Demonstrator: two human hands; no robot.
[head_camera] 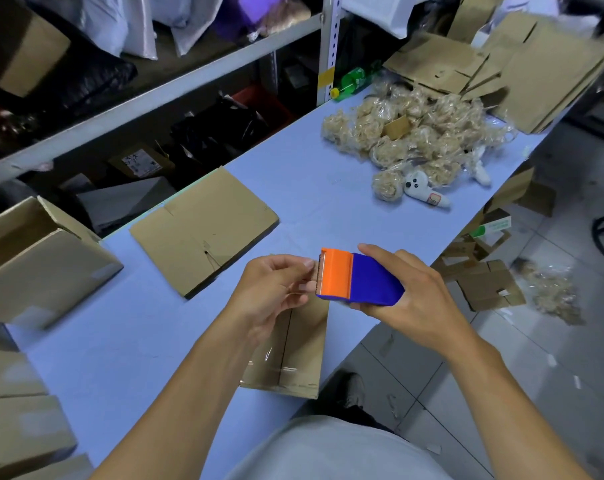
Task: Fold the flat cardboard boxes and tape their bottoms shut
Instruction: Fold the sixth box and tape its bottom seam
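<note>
My right hand (411, 299) grips a blue and orange tape dispenser (357, 280) above the pale blue table (148, 341). My left hand (273, 292) pinches at the dispenser's toothed orange edge, where the clear tape end sits. Beneath both hands stands a folded cardboard box (299, 355) with its bottom flaps up and clear tape across the near part of the seam. A flat cardboard box (203, 230) lies farther back on the table. An open folded box (41, 258) sits at the left edge.
A heap of plastic-wrapped plush toys (418, 133) and a white toy (425, 192) fill the far table end, with flat cardboard (543, 74) behind. Metal shelving (148, 95) runs along the left. Cardboard scraps (484, 271) litter the tiled floor to the right.
</note>
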